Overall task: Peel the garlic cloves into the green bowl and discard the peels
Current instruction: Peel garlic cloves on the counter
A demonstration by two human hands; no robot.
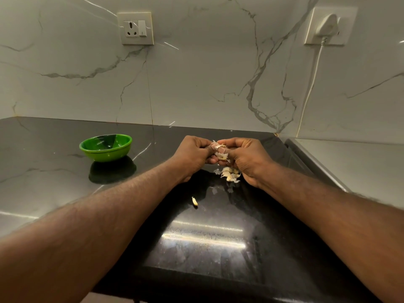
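One green bowl (106, 147) sits on the bench (65, 193). Right of the bowl, the left hand (192, 156) and right hand (246, 159) both pinch one garlic clove (221, 154). One loose clove (195, 202) lies there too.

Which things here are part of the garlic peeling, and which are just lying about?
In the job: garlic pinched between left hand and right hand; pile of cloves and peels; lone clove; green bowl.
Lying about: wall socket; white plug with cord.
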